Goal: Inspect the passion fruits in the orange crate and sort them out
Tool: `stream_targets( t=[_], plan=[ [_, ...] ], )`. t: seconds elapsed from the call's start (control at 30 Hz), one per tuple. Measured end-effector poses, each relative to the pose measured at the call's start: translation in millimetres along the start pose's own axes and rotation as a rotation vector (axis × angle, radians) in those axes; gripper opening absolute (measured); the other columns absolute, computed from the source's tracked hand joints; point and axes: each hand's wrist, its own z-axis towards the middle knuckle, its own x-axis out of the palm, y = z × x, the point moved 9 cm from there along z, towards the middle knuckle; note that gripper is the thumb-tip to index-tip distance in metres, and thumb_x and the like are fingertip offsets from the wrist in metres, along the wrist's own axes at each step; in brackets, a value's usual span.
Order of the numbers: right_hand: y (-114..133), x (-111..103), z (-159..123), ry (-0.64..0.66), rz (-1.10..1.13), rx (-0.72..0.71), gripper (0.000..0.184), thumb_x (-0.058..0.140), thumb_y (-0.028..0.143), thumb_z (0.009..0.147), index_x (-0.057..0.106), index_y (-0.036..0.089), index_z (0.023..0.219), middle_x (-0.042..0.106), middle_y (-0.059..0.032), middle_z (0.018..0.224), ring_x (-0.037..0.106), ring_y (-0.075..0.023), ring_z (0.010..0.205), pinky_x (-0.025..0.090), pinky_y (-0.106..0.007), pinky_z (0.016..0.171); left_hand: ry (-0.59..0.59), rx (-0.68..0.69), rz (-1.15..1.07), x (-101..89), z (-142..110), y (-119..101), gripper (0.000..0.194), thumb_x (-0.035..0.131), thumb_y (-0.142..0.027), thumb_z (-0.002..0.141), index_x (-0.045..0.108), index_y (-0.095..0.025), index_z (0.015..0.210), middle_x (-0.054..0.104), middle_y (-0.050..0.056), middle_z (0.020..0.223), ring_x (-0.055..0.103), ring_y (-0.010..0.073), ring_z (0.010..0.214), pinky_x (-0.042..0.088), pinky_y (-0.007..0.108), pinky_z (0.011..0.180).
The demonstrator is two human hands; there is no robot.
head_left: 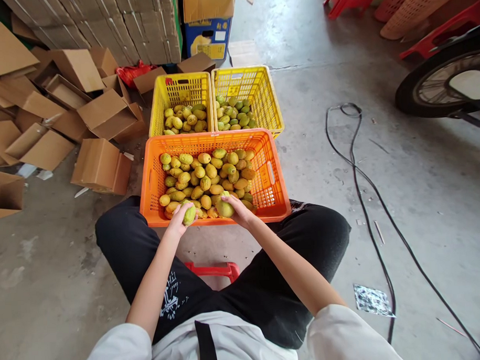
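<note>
My left hand (178,220) is closed around an oval, lemon-like green fruit (189,216) at the near left edge of the orange crate (214,221). My right hand (240,210) grips a rounder yellow-green fruit (224,208) over the crate's near side. Both fruits sit above the pile (205,170) of yellow, green and brownish oval fruits inside. The crate stands between my knees, in front of a red stool (214,270). My palms and some fingertips are hidden from view.
Behind it stand two yellow crates, the left (162,98) with yellowish fruits and the right (275,105) with greener ones. Cardboard boxes (101,164) lie heaped at left. A black cable (376,196) runs along the floor at right, near a motorbike wheel (410,92).
</note>
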Motion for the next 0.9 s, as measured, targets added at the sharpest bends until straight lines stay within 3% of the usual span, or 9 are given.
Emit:
stream_targets(
  t=[0.23,0.5,0.6,0.77,0.9],
  plan=[
    [-4.9,1.3,0.6,0.006,0.029,0.087,0.028,0.075,0.036,0.083,0.059,0.024,0.102,0.078,-0.0067,0.097,0.079,-0.0284,0.097,0.065,-0.043,0.086,-0.046,-0.067,0.022,1.0,-2.4,1.7,0.016,0.069,-0.025,0.097,0.063,-0.015,0.087,0.070,0.003,0.071,0.070,0.0140,0.060,0.059,0.022,0.056],
    [-3.3,-0.5,-5.2,-0.070,0.028,0.128,0.012,0.065,0.032,0.091,0.064,0.022,0.098,0.076,-0.0072,0.095,0.076,-0.0255,0.094,0.068,-0.039,0.080,-0.034,0.001,0.143,1.1,-3.2,-2.4,0.023,0.061,-0.032,0.101,0.070,-0.013,0.089,0.072,0.005,0.069,0.070,0.0152,0.058,0.058,0.024,0.058],
    [-3.8,-2.3,-3.4,-0.062,-0.010,0.125,0.017,0.071,0.035,0.089,0.063,0.023,0.097,0.074,-0.0047,0.091,0.075,-0.0246,0.088,0.068,-0.040,0.078,0.005,0.031,0.180,3.0,-3.9,-2.8,0.020,0.068,-0.032,0.098,0.070,-0.014,0.089,0.073,0.004,0.071,0.069,0.0142,0.059,0.056,0.022,0.057],
    [0.0,-5.9,-0.2,-0.064,-0.106,0.048,0.033,0.088,0.039,0.077,0.064,0.025,0.094,0.070,-0.0025,0.089,0.072,-0.0224,0.078,0.065,-0.038,0.067,0.037,0.085,0.162,5.2,-7.0,-7.9,0.025,0.090,-0.026,0.081,0.069,-0.014,0.089,0.074,0.004,0.078,0.069,0.0133,0.062,0.056,0.022,0.057],
    [-1.1,-0.2,-0.5,-0.013,-0.105,0.024,0.038,0.091,0.038,0.071,0.064,0.025,0.094,0.069,-0.0023,0.090,0.070,-0.0215,0.079,0.064,-0.037,0.069,0.039,0.077,0.138,6.5,-6.1,-7.7,0.021,0.087,-0.019,0.081,0.067,-0.013,0.085,0.072,0.004,0.075,0.069,0.0133,0.062,0.057,0.022,0.060]
  ],
)
